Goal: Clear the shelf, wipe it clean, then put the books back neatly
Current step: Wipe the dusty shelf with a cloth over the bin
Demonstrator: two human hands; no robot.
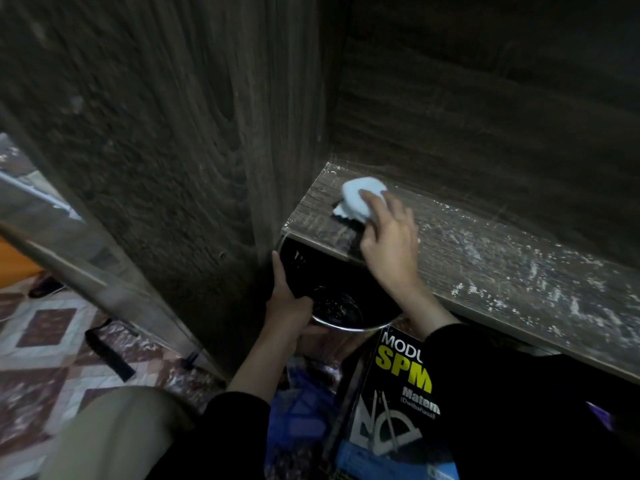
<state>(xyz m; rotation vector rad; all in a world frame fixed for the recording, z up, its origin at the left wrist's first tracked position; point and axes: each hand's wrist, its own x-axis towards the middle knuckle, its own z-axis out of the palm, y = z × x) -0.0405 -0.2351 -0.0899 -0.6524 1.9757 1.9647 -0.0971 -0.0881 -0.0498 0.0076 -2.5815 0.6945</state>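
Note:
The dark wooden shelf (485,271) holds no books and is streaked with pale dust. My right hand (388,244) presses a light blue cloth (360,197) onto the shelf's left end, fingers curled over the cloth. Just under the shelf's front edge my left hand (287,296) grips the rim of a round metal bowl (346,306) with dark bits in it. A black book (391,403) with yellow "SPM" lettering lies on the floor below, partly hidden by my right sleeve.
The cabinet's side panel (190,168) rises at left, close to the bowl. Patterned floor tiles (52,341) spread out at lower left, with a dark flat object (109,355) lying on them. More books or papers (301,410) sit under my arms.

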